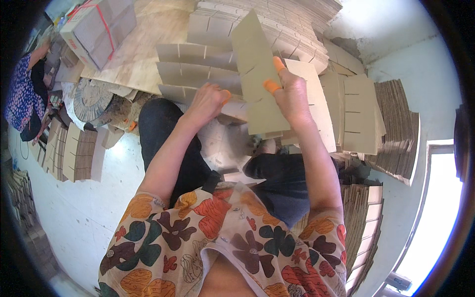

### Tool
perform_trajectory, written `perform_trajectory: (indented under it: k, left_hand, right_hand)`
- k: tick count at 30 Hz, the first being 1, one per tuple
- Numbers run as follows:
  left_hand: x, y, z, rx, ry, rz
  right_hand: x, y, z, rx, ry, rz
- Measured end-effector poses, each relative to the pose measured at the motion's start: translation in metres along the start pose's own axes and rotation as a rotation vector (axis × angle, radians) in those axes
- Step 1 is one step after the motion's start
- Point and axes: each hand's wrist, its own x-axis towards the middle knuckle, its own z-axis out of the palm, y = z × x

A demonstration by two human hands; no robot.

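Observation:
My right hand (292, 96), with orange finger covers, grips a slotted cardboard divider strip (255, 64) along its right edge. The strip is raised and tilted, with short slits along it. My left hand (208, 101) is closed, fingers curled, an orange cover on the thumb. It lies over the nearest of several upright cardboard strips (198, 72) standing in rows; whether it pinches that strip is hidden. Right beside my right hand is a paler cardboard sheet (316, 109), partly behind the hand.
Stacked slotted cardboard (277, 29) lies at the back, with more piles (361, 114) along the right wall. A taped carton (99, 29) rests on a plywood board (153, 24). Far left, another person (24, 94) sits by cardboard bundles (79, 151). A bright doorway (435, 208) is at right.

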Motion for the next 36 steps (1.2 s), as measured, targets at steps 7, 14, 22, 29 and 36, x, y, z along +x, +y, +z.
perform_trajectory:
  k: [7,14,22,29,36]
  left_hand:
    - [0.003,-0.003,0.002,-0.021,0.005,0.006]
    - [0.006,-0.005,0.006,0.026,-0.003,-0.071]
    - [0.011,-0.003,0.002,-0.006,-0.001,-0.077]
    - [0.018,0.019,-0.011,0.072,0.025,0.036]
    - [0.037,0.043,-0.007,0.214,-0.402,0.091]
  right_hand:
    - [0.008,0.005,0.009,0.025,-0.029,0.013]
    - [0.026,0.008,0.022,-0.024,-0.126,-0.134]
    - [0.018,0.01,0.059,-0.249,-0.315,0.032]
    - [-0.025,0.011,-0.004,-0.384,0.133,-0.014]
    - [-0.081,0.168,-0.066,-0.76,0.185,0.418]
